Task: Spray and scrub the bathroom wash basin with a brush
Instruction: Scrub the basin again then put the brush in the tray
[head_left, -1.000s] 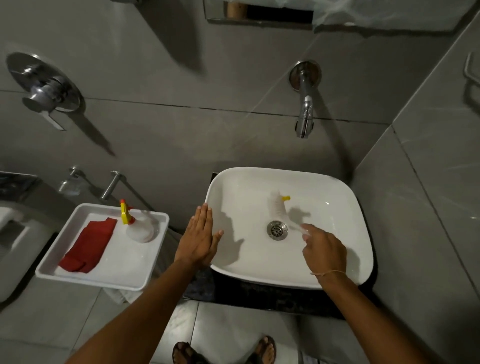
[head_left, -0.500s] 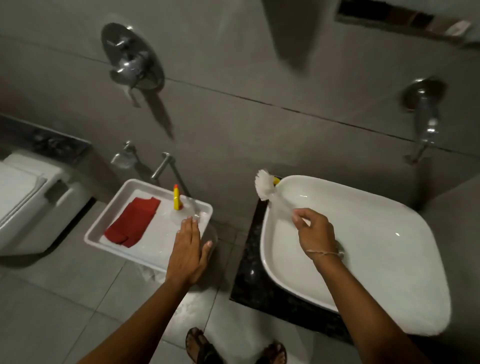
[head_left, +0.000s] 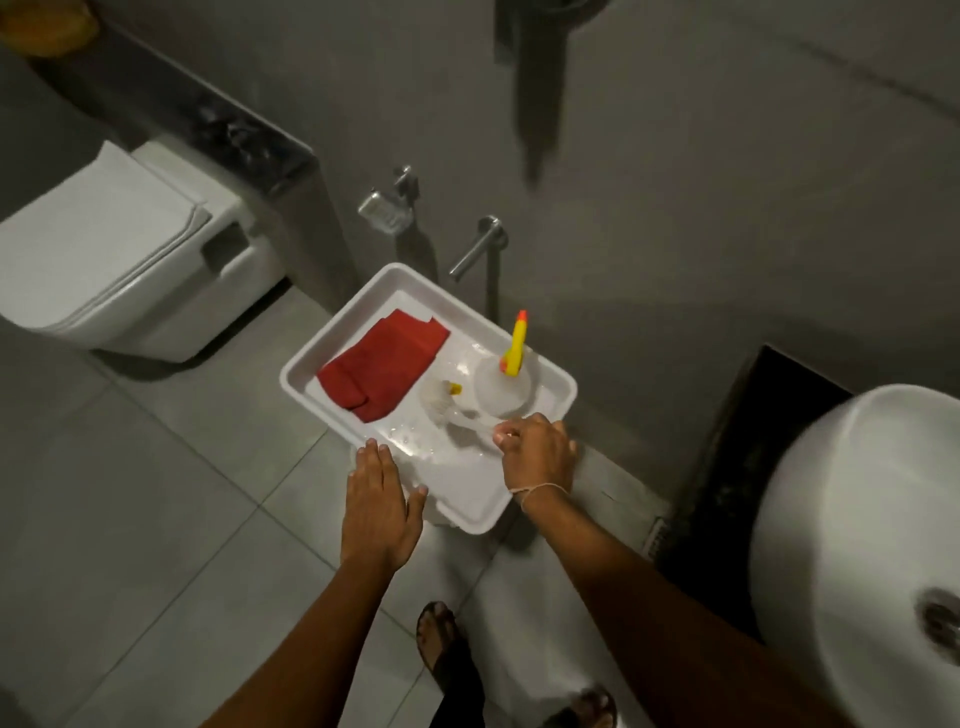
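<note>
Wash basin (head_left: 852, 519) at right edge, nobody working it. White tray (head_left: 306, 364) left of it on floor-side stand. Right hand (head_left: 537, 454) pinches clear brush (head_left: 452, 408) handle, bristle head low over tray beside spray bottle (head_left: 506, 382); looks like set-down step. Left hand (head_left: 376, 501) flat, fingers spread, on tray's near rim, holding nothing. Next, likely: release brush inside tray, clear of red cloth (head_left: 382, 364). No readable labels.

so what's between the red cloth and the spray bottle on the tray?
Head view: the brush, its white head lying between the red cloth and spray bottle, its handle held by the right hand.
</note>
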